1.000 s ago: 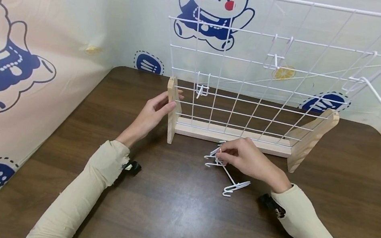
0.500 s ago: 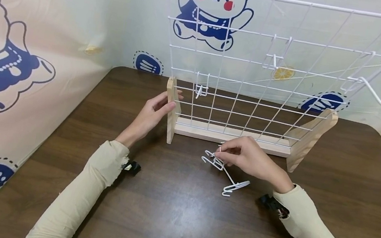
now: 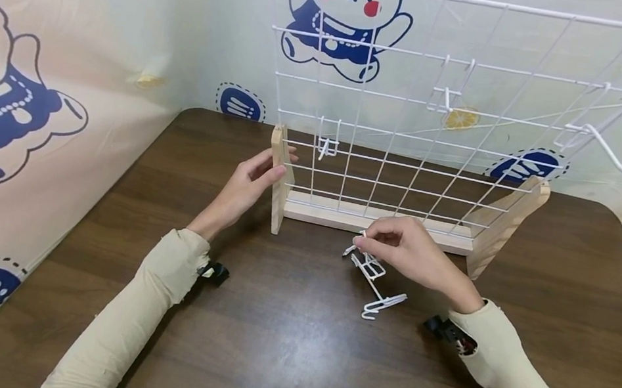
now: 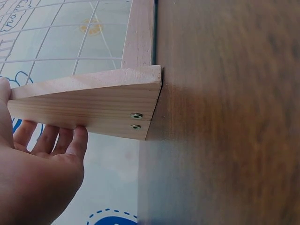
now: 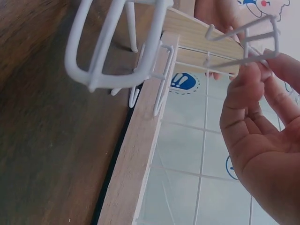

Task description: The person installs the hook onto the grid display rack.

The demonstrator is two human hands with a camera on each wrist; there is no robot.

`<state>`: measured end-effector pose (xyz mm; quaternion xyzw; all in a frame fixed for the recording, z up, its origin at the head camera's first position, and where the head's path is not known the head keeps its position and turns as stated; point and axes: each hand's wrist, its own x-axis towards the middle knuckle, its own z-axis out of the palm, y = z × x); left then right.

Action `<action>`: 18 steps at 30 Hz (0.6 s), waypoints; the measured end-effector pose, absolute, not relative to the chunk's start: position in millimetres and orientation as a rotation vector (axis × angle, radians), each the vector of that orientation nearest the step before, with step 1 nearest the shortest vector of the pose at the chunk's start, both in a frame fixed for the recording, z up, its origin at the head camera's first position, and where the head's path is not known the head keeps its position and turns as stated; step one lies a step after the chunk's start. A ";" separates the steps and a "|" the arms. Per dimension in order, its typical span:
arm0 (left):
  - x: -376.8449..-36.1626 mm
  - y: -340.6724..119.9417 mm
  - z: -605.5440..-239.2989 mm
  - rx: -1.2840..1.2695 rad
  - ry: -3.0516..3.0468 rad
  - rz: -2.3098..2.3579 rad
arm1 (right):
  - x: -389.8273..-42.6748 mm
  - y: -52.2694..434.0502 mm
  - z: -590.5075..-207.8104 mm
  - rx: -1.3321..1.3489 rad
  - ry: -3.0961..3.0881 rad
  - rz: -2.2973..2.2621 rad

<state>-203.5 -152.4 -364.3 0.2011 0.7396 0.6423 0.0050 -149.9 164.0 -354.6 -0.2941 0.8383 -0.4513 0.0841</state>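
My left hand (image 3: 241,192) grips the left wooden side panel (image 3: 277,206) of the stand, thumb in front; the left wrist view shows the other fingers behind it. In front of the stand, my right hand (image 3: 416,255) pinches a white wire hook (image 5: 260,36) between thumb and fingers, its prongs raised off the table. Another white hook (image 3: 384,304) lies on the table just below that hand. One more hook (image 5: 163,82) shows beside the base in the right wrist view. Above them, the white wire grid (image 3: 493,5) leans in the stand.
Several hooks hang on the grid: one low left (image 3: 326,146), one upper middle (image 3: 446,98), one at right with a long arm (image 3: 615,154). The stand's right panel (image 3: 506,228) is beyond my right hand. Patterned cloth (image 3: 162,20) surrounds the dark wooden table (image 3: 265,347).
My right hand has risen slightly, and the pinched hook has turned in its fingers, its frame swinging from the left to below the fingertips. The left hand stays on the panel.
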 end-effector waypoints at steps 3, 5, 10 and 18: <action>-202.9 -153.2 -365.4 0.626 2.316 2.011 | -149.7 164.9 -353.9 -0.840 2.496 -1.350; -202.8 -153.5 -365.3 0.627 2.317 2.011 | -148.7 165.0 -352.7 -0.814 2.465 -1.363; -202.2 -154.6 -365.1 0.625 2.310 2.020 | -146.1 162.2 -352.7 -0.794 2.366 -1.386; -203.4 -155.3 -365.3 0.634 2.305 2.005 | -145.8 162.2 -353.1 -0.797 2.269 -1.453</action>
